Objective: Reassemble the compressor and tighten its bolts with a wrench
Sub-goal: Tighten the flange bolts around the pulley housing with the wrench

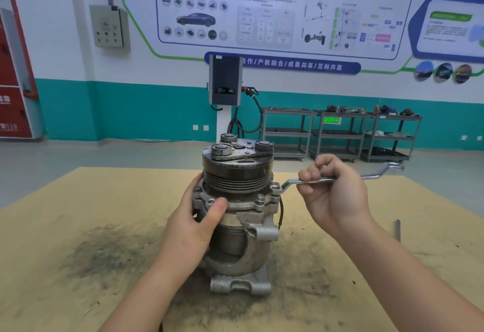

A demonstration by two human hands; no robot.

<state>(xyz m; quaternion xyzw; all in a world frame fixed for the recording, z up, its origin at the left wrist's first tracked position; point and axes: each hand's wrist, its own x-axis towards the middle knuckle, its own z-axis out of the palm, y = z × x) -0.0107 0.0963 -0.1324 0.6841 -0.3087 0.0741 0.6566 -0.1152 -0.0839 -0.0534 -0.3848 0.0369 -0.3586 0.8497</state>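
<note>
Standing upright near the middle of the table [78, 200], on a dirty, stained patch: the compressor [237, 216], pulley end up, mounting lugs down. Steadying it with the left hand [195, 223], thumb lying across the front of the flange [243, 204] and fingers curling round the far left side of the housing. Gripping the shank of the wrench [332, 180] in the right hand [332, 195], fingers wrapped over the bar, thumb beneath. Sitting over a bolt [275, 188] at the right edge of the flange: the near ring end, with the handle reaching out to the right, roughly level, the far ring end hanging free past the table's edge. Judging progress: looking reassembled already, housing halves closed together, pulley and clutch plate on top, several bolt heads showing round the flange with no open gap between the parts. Tightening apparently under way, at the right-hand bolt. Impossible to tell how many of the other bolts are snug, or whether any on the hidden back side are in at all. Likely remaining: finishing this bolt, then working round the rest. Lying on the table well off to the right: a thin dark strip [398, 229], too small to identify. Standing along the far wall: grey shelving [340, 135] with parts on top.
</note>
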